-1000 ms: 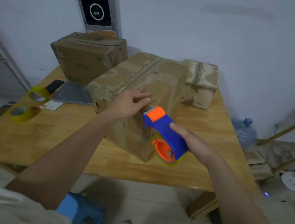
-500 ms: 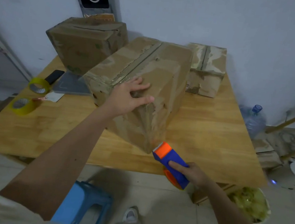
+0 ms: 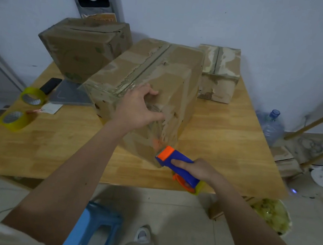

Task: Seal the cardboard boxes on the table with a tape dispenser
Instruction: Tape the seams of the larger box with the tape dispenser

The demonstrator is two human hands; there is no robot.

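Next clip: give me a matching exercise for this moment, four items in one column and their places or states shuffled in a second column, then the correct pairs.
Items
1. tape dispenser
2. left hand
3. two yellow tape rolls
4. blue stool

Places or states
A. on the floor, below the near table edge
B. resting on the near end of the big box
C. gripped by the right hand, its orange end at the box's lower near corner
D. lying at the left side of the table

Pairs: 1-C, 2-B, 3-D, 4-A
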